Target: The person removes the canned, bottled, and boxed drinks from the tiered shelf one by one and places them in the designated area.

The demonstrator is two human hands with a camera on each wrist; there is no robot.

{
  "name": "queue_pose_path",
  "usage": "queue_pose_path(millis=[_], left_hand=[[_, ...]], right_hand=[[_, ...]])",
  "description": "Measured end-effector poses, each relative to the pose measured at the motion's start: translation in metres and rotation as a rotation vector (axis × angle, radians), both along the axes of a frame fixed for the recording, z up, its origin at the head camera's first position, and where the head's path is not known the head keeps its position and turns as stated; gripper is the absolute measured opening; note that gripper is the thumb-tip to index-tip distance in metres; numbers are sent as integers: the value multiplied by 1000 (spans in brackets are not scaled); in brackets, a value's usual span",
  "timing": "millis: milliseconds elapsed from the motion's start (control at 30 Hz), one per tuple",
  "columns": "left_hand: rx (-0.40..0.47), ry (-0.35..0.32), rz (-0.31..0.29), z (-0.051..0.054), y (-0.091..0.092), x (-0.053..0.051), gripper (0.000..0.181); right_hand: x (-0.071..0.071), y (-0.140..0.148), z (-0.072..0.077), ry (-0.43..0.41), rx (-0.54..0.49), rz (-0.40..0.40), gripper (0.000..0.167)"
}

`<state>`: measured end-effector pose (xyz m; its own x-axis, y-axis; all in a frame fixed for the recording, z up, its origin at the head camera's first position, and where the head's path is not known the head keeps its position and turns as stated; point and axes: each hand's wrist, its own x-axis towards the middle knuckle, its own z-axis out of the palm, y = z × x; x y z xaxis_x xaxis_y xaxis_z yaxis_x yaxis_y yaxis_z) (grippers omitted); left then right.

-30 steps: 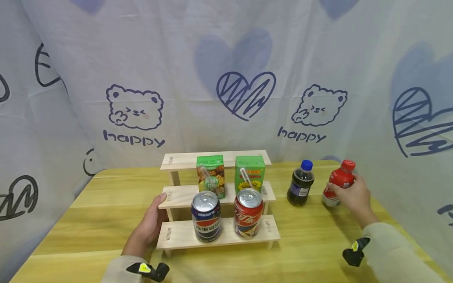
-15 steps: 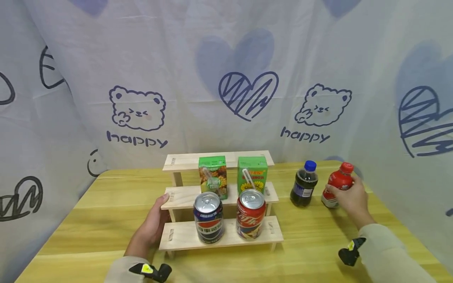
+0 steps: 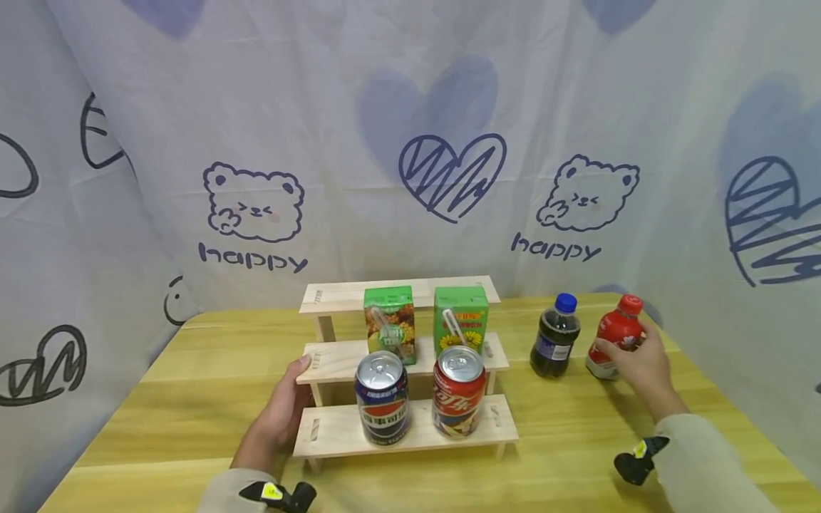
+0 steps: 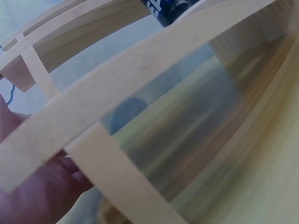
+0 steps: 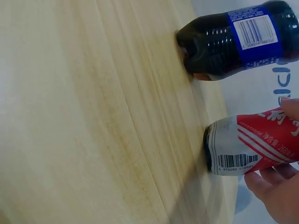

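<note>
At the front of the bench (image 3: 545,445), a Pepsi can (image 3: 383,410) and a red cola can (image 3: 459,399) stand apart on the lowest step of a three-tier wooden rack (image 3: 340,431). The left hand (image 3: 282,406) grips the rack's left side, thumb on the end of the middle step. To the right, the right hand (image 3: 644,363) pinches a red-labelled bottle (image 3: 618,328) between thumb and fingers; whether its base touches the wood is hard to tell. Just left of it stands a dark, blue-capped bottle (image 3: 554,349). Two green drink cartons (image 3: 460,310) with straws stand on the middle step. Behind everything hangs a printed curtain (image 3: 359,246).
</note>
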<state>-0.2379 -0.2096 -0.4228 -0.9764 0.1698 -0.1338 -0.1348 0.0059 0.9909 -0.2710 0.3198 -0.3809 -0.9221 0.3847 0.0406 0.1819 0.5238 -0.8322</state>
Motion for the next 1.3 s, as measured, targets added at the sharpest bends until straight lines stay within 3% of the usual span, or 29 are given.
queue_pose_path(millis=[233,400,600,700,800,967,1300], left_hand=[[5,-16,9,7,5,3,77],[25,-50,16,7,5,4,73],[15,-50,15,6,6,5,78],[13,-53,26,6,5,4,78],[17,-57,38,6,4,3,75],[6,-41,29,7,5,4,76],[23,-66,21,6,6,5,73]], right_hand=[[19,-7,3,81,-59,-60,89],[37,-22,5,150,-124,-131,79],[49,-44,13,225,-220,-169,70],[51,-56,19,298,-312,-138,64],[54,-70,26,365,-384,-57,59],[58,-98,36,377,-358,91,56],[47,-144,40,366,-414,256,47]])
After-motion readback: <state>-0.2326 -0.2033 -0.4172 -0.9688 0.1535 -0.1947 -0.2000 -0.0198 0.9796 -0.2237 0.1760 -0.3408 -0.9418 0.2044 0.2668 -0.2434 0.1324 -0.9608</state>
